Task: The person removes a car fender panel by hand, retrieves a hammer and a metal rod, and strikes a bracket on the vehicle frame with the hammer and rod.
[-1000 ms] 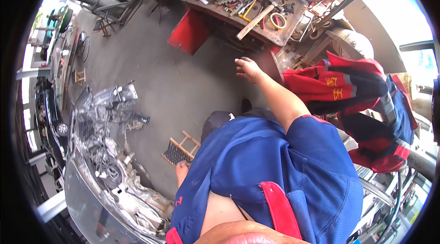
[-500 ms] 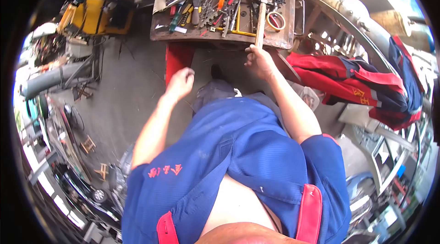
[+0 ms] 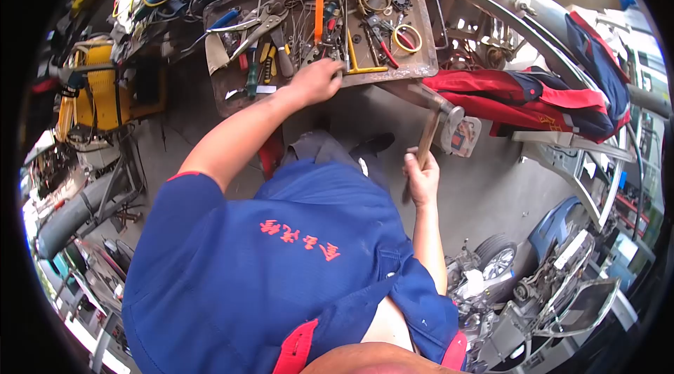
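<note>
My right hand is closed round the wooden handle of a hammer, whose head points up and away, off the bench's right front edge. Over the front edge of the metal bench top, my left hand has its fingers curled down among the tools. What they grip, if anything, is hidden. Right of it lies a yellow bar tool, and left of it a chisel-like tool. Behind are an orange strip, large pliers and red-handled pliers. A yellow ring lies further right.
A red and navy jacket hangs right of the bench, above a translucent container. A yellow machine stands at the left, with a grey cylinder below it. Car parts and a wheel are at the lower right.
My right hand has lifted the hammer off the bench and brought it back and to the right. My left hand has reached forward to the tools. The view has shifted.
</note>
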### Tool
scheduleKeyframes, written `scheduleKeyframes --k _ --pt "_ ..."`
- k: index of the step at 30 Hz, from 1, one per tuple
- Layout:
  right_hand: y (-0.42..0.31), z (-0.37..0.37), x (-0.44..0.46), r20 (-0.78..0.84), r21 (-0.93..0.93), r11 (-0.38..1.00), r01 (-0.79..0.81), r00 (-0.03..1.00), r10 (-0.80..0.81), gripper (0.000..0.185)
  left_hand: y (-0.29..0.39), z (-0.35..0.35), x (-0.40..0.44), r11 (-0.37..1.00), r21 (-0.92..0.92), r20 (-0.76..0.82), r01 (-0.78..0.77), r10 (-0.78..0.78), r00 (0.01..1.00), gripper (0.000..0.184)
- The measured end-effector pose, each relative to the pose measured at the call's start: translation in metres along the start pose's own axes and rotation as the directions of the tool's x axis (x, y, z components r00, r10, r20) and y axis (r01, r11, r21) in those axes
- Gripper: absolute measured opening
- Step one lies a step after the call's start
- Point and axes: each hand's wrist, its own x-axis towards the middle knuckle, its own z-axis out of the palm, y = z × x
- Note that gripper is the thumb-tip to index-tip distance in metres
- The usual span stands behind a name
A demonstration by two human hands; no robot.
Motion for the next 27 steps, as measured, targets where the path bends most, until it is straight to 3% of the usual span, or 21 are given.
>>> scheduleKeyframes --k 1,2,5,7,9,11,13,15,18,21,25,27 --pt "0.000 0.001 -0.007 -0.055 0.028 0.999 -0.027 0.998 0.029 0.023 0.014 -0.007 0.017 0.996 0.090 0.027 0.023 -0.026 0.999 0.037" --pt "-0.002 0.009 -0.019 -0.141 -0.066 0.998 -0.001 0.990 -0.008 0.025 0.013 -0.004 0.037 0.980 0.195 0.096 0.045 -0.065 0.993 0.041" --pt "0.043 0.000 -0.054 -0.206 -0.081 0.982 -0.171 0.967 0.152 0.026 0.023 0.001 0.081 0.882 0.471 0.247 0.033 -0.168 0.954 0.034" --pt "0.085 -0.012 -0.087 -0.249 -0.027 0.967 -0.253 0.939 0.239 0.027 0.010 0.022 0.097 0.864 0.497 0.206 0.085 -0.212 0.955 0.030" --pt "0.114 -0.022 -0.125 -0.327 -0.141 0.927 -0.348 0.900 0.288 0.027 0.009 0.031 0.103 0.853 0.498 0.179 0.157 -0.278 0.944 0.023" --pt "0.159 -0.034 -0.161 -0.324 -0.079 0.919 -0.386 0.882 0.342 0.026 0.015 0.029 0.100 0.842 0.520 0.156 0.145 -0.261 0.953 0.025" --pt "0.176 -0.040 -0.195 -0.387 -0.351 0.815 -0.461 0.864 0.321 0.025 0.011 0.037 0.101 0.827 0.524 0.085 0.204 -0.289 0.953 0.027" --pt "0.195 -0.043 -0.218 -0.432 -0.439 0.726 -0.529 0.833 0.346 0.025 0.010 0.041 0.106 0.813 0.529 0.090 0.244 -0.339 0.936 0.039" --pt "0.227 -0.051 -0.242 -0.468 -0.414 0.676 -0.609 0.779 0.416 0.025 0.012 0.033 0.111 0.828 0.432 0.066 0.356 -0.423 0.904 0.054" --pt "0.256 -0.054 -0.259 -0.475 -0.375 0.659 -0.652 0.746 0.467 0.026 0.040 -0.003 0.102 0.871 0.178 0.012 0.458 -0.468 0.884 0.047" --pt "0.286 -0.057 -0.273 -0.471 -0.361 0.641 -0.678 0.726 0.502 0.027 0.044 -0.033 0.098 0.891 -0.229 -0.107 0.391 -0.422 0.900 0.040" --pt "0.303 -0.060 -0.278 -0.468 -0.364 0.637 -0.679 0.725 0.505 0.028 0.042 -0.042 0.095 0.881 -0.326 -0.178 0.343 -0.414 0.893 0.034"
